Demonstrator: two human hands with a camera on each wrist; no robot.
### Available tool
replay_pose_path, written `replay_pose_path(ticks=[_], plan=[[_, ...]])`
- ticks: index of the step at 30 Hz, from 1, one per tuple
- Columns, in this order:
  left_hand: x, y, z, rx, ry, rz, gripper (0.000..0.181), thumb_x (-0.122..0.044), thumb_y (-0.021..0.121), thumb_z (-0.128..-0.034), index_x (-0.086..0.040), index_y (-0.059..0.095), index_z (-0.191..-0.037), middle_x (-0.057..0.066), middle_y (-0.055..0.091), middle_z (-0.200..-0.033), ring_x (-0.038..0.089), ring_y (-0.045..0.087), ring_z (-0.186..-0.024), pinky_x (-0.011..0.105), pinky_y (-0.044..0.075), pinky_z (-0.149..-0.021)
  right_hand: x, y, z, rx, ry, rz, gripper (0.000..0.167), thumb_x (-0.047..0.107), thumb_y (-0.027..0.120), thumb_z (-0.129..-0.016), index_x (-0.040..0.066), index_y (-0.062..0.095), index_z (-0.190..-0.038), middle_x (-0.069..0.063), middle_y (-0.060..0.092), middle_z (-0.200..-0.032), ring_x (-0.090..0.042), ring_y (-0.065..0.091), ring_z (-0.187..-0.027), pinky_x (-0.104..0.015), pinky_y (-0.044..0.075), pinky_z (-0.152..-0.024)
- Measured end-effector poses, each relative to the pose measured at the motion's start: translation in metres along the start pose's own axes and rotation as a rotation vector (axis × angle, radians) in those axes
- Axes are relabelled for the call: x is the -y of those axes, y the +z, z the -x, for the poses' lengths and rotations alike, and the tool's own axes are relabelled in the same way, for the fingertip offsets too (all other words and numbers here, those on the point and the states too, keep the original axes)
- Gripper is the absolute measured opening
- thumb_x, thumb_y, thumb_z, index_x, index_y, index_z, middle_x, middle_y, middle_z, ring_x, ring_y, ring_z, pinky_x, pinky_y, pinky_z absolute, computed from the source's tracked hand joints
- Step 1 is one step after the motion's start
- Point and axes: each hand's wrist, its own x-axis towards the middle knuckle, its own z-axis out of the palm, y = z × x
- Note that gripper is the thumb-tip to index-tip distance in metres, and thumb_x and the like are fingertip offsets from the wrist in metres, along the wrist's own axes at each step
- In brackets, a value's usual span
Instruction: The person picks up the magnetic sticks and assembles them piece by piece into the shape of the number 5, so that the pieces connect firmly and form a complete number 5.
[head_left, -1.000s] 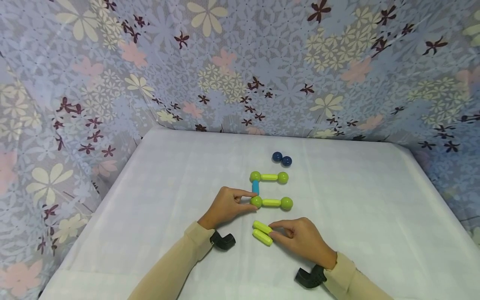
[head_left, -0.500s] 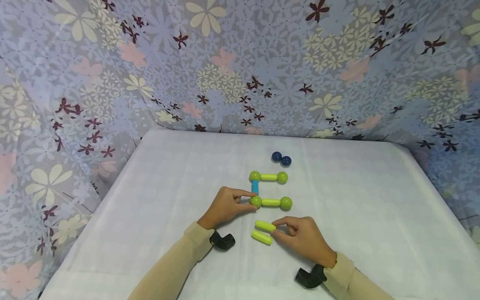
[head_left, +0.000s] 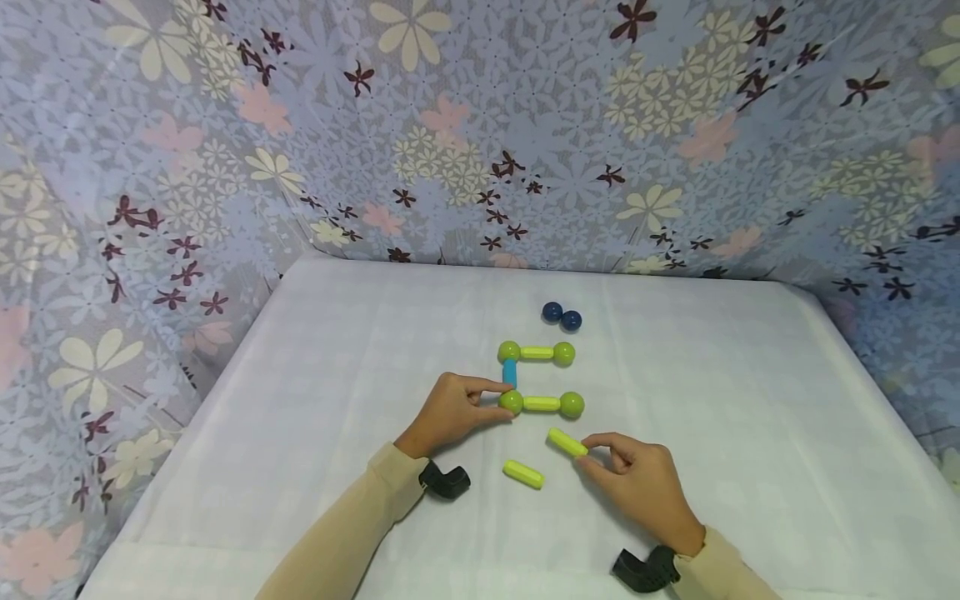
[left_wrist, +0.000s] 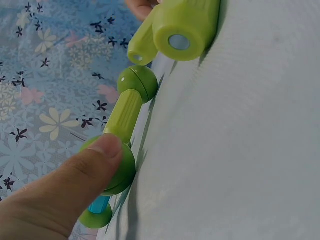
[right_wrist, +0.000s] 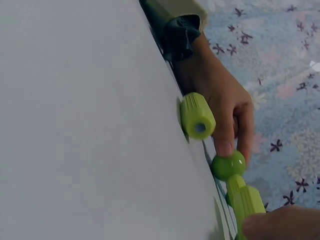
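On the white cloth lies a C-shaped build of green balls [head_left: 572, 405], yellow-green rods [head_left: 537, 353] and one blue rod [head_left: 510, 374]. My left hand [head_left: 453, 410] pinches the ball at the build's near left corner between thumb and finger; in the left wrist view the thumb [left_wrist: 95, 162] presses on that ball. A loose yellow-green rod [head_left: 566, 442] is pinched at its right end by my right hand [head_left: 641, 483], just below the near right ball. Another loose rod [head_left: 523, 474] lies between the hands; its metal end shows in the left wrist view.
Two dark blue balls [head_left: 562, 316] sit together beyond the build. Flowered cloth [head_left: 480, 133] rises behind and beside the white-covered table [head_left: 360, 317]. Each wrist carries a black mount [head_left: 446, 482].
My right hand has drawn one loose rod away from the other, to the right and slightly farther from me. The left hand has kept its grip on the corner ball.
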Motion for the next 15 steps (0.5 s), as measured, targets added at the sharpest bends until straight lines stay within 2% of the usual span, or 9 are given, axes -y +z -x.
replay_pose_path(ticks=[7, 15], plan=[[0.0014, 0.0001, -0.0001, -0.007, 0.013, -0.002, 0.037, -0.031, 0.089, -0.0805, -0.018, 0.080, -0.114, -0.012, 0.031, -0.054, 0.003, 0.027, -0.053, 0.022, 0.027, -0.051, -0.0048, -0.0081, 0.0048, -0.091, 0.069, -0.019, 0.021, 0.012, 0.090, -0.078, 0.017, 0.080, -0.096, 0.014, 0.031, -0.052, 0.000, 0.021, -0.046, -0.023, 0.028, -0.045], [0.0011, 0.0005, 0.0003, -0.004, 0.001, 0.001, 0.038, -0.033, 0.089, -0.0804, -0.019, 0.080, -0.115, -0.013, 0.030, -0.054, 0.002, 0.027, -0.053, 0.022, 0.027, -0.052, -0.0031, -0.0088, 0.0050, -0.096, 0.158, -0.018, 0.019, 0.012, 0.091, -0.078, 0.014, 0.078, -0.093, 0.011, 0.034, -0.052, -0.003, 0.026, -0.045, -0.024, 0.030, -0.046]])
